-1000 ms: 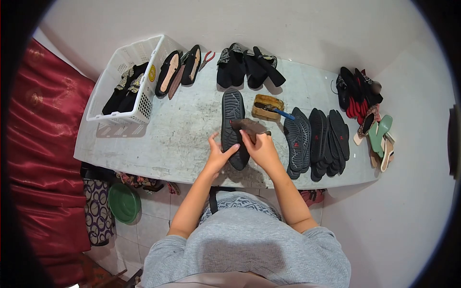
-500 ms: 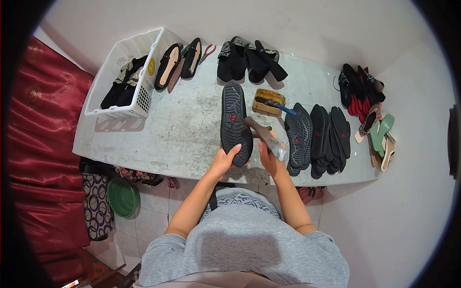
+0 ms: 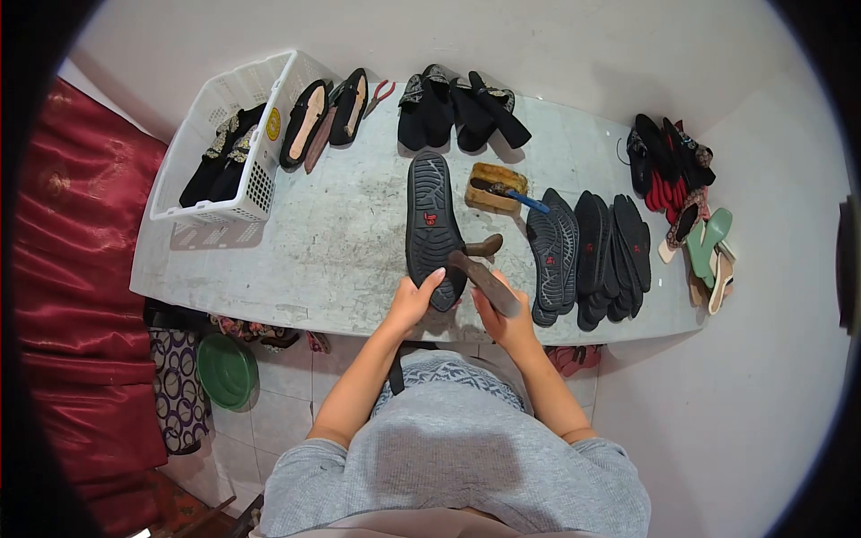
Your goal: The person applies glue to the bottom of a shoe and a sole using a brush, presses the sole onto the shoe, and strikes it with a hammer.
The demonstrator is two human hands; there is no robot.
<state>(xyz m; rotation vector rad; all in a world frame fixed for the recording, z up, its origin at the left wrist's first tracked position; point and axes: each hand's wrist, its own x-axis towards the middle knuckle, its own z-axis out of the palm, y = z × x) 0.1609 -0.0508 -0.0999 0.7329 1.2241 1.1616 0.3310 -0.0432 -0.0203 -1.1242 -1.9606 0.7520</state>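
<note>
A black shoe point(image 3: 430, 202) is held sole-up over the front middle of the table, its ridged underside bearing a red mark. My left hand point(image 3: 413, 303) grips its near end, thumb on the sole and fingers underneath. Wrapped around a worn brown-grey hammer point(image 3: 489, 285), my right hand point(image 3: 508, 325) is just right of the shoe, with the tool's far end close to the sole's edge. A brown rounded piece point(image 3: 485, 247) juts out beside the shoe; its other end is hidden. Several black soles point(image 3: 554, 255) lie in overlapping rows to the right.
Behind the soles is a yellowish box point(image 3: 493, 172) with a blue-handled brush point(image 3: 527, 201). A white basket point(image 3: 256, 184) with shoes stands at left, near red pliers point(image 3: 381, 94). Black shoes point(image 3: 435, 112) line the back; more shoes and a green sole point(image 3: 708, 235) are at right.
My right hand has swung the hammer down and left, bringing its end nearer the shoe's sole. The brown rounded piece now shows more plainly. My left hand keeps its grip.
</note>
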